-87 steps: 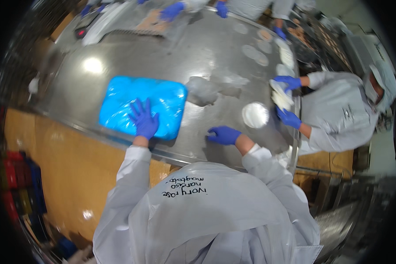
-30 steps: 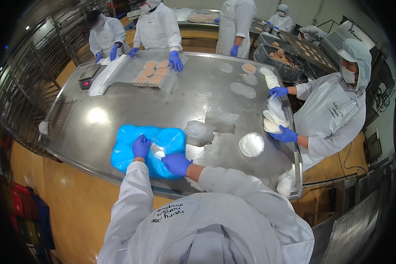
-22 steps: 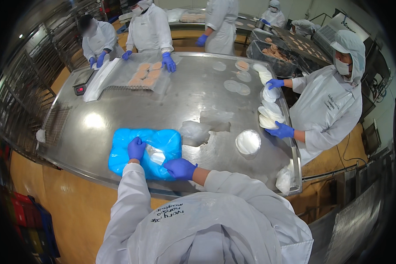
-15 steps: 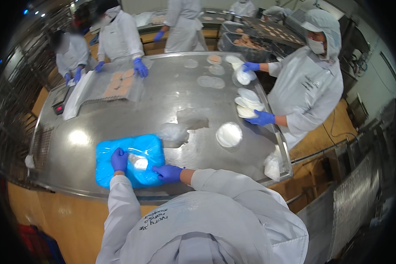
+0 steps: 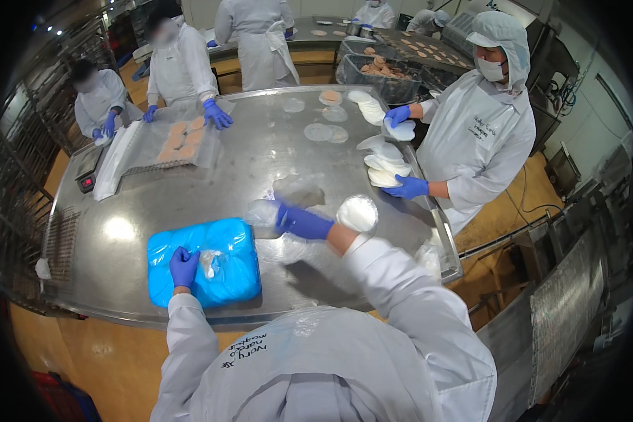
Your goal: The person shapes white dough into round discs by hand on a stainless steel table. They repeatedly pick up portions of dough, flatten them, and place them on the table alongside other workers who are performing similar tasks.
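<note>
From my remote seat I see the blue pack (image 5: 233,247) near the bench's (image 5: 190,200) front edge, with open room on its far side, the left hand (image 5: 184,267) clenched on its film, and the right hand (image 5: 304,222), at the pack moments ago, now reaching the clear plastic (image 5: 261,213), too blurred to tell its grip.

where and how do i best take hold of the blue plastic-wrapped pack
Probably hold the blue plastic-wrapped pack low at both short ends, coming from left and right: it lies flat and broad and looks torn open on top.
</note>
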A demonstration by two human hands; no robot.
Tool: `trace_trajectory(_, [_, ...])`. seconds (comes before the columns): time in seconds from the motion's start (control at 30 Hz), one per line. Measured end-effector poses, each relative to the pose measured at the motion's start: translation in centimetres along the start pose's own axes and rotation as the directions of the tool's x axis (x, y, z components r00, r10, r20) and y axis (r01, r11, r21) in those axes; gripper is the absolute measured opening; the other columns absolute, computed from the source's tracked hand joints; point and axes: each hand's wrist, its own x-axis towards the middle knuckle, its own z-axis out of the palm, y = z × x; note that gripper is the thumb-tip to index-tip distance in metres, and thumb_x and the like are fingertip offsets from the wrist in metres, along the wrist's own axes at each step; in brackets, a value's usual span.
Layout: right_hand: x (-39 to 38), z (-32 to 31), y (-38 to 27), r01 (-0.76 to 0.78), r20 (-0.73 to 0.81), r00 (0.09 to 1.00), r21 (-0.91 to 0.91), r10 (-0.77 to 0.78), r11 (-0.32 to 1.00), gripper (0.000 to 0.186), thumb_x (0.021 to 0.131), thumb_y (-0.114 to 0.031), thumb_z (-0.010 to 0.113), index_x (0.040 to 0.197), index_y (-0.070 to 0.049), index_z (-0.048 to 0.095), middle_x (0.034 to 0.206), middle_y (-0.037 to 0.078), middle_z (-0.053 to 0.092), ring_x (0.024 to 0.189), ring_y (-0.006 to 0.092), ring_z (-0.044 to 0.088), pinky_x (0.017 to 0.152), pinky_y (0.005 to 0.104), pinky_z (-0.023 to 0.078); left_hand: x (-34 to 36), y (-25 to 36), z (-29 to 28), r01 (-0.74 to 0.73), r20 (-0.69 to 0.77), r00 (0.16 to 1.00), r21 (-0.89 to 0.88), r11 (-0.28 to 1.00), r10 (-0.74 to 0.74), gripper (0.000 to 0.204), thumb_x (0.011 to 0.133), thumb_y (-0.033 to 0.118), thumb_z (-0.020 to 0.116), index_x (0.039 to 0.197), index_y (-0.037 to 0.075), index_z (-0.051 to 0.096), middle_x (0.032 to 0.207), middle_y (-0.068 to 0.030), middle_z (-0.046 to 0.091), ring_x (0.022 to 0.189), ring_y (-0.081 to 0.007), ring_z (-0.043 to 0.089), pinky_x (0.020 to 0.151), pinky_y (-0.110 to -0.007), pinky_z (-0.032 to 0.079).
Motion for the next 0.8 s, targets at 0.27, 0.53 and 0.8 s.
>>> trace_trajectory(0.27, [-4.0,-39.6,-0.8,0.0,-0.892,0.184,-0.42,-0.412,0.908,0.059,0.09,-0.009,0.053,0.143,-0.001,0.028,0.079,0.006,0.061,0.061,0.012,0.056,0.057,0.0262,0.049,-0.7,-0.4,0.1,-0.017,-0.073,0.997,-0.087,0.996,0.01,0.037,0.076,0.015,0.077,0.064,0.008,0.042,0.059,0.0032,0.038,0.058,-0.0074,0.032,0.051,-0.026,0.031])
trace_trajectory(0.53, [12.7,-41.3,-6.9,-0.446,-0.689,0.721,-0.38,0.074,0.81,0.079,0.083,-0.027,0.059,0.149,-0.009,0.02,0.119,0.027,0.059,0.104,0.0371,0.062,0.088,0.0427,0.048,-0.9,0.6,-0.8,0.057,-0.132,0.99,0.0,0.998,-0.057,0.035,0.076,0.018,0.076,0.061,0.005,0.047,0.056,0.0001,0.043,0.056,-0.0089,0.034,0.05,-0.029,0.033])
trace_trajectory(0.8, [36.4,-17.6,-17.9,-0.038,-0.083,0.997,-0.538,-0.007,0.842,0.085,0.085,-0.03,0.065,0.151,-0.016,0.014,0.093,0.014,0.062,0.073,0.0215,0.061,0.062,0.0369,0.053,-0.3,1.5,-0.3,0.079,-0.239,0.969,0.093,0.993,-0.055,0.038,0.077,0.027,0.075,0.061,0.003,0.05,0.055,-0.0085,0.048,0.052,-0.0151,0.038,0.05,-0.033,0.037])
